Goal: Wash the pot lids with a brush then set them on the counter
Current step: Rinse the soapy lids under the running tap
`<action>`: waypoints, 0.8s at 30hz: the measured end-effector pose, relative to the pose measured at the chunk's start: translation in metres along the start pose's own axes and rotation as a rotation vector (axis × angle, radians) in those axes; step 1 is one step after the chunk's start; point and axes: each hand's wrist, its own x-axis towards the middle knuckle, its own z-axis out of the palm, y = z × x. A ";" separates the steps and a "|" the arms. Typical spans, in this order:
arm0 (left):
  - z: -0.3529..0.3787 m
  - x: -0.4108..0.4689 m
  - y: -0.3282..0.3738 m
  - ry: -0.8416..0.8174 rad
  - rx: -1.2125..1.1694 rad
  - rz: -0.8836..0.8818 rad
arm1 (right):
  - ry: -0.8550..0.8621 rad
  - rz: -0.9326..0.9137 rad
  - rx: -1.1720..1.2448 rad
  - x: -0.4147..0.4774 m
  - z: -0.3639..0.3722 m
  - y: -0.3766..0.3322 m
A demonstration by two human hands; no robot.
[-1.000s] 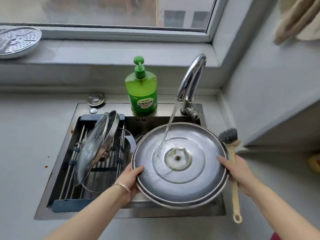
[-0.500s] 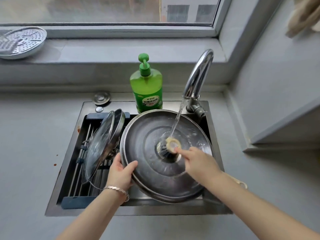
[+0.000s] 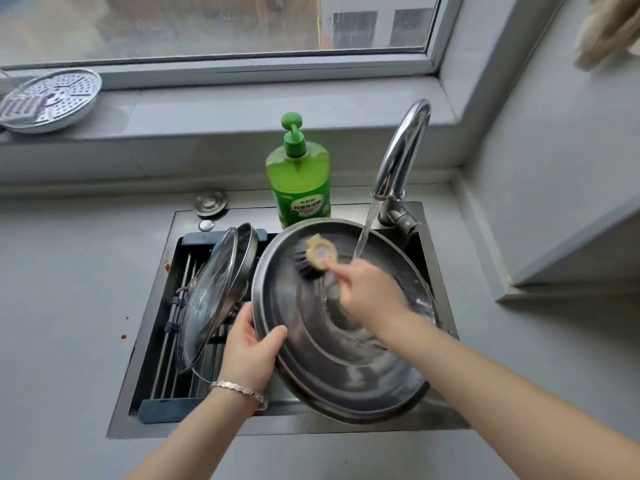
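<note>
Brush (image 3: 313, 258) has slid from the lid's centre up toward its 11 o'clock. Your right hand (image 3: 367, 292) grips the handle. Your left hand (image 3: 251, 344) clamps the big steel lid (image 3: 311, 358) at its 9 o'clock rim, tilted over the sink (image 3: 194, 426) under running water (image 3: 363, 233). Scrubbing step, likely midway. Next: sweep the rim, rinse, then set it on the counter.

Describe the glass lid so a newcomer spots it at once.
Find the sink. In its left half a rack holds lids on edge; the glass lid is the leftmost, beside the big steel lid. It is see-through with a thin metal rim; the steel lid is opaque.
</note>
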 end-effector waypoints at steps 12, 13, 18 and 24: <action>-0.006 0.017 0.002 0.172 0.164 -0.002 | -0.284 0.182 0.033 -0.085 0.005 0.049; -0.003 0.018 0.002 0.172 0.208 -0.008 | -0.337 0.217 0.115 -0.092 0.001 0.048; 0.012 0.021 0.003 0.163 0.101 -0.263 | -0.116 0.654 0.222 -0.100 -0.017 0.081; 0.020 0.025 -0.008 0.125 -0.017 -0.443 | -0.134 0.926 0.902 -0.100 -0.033 0.086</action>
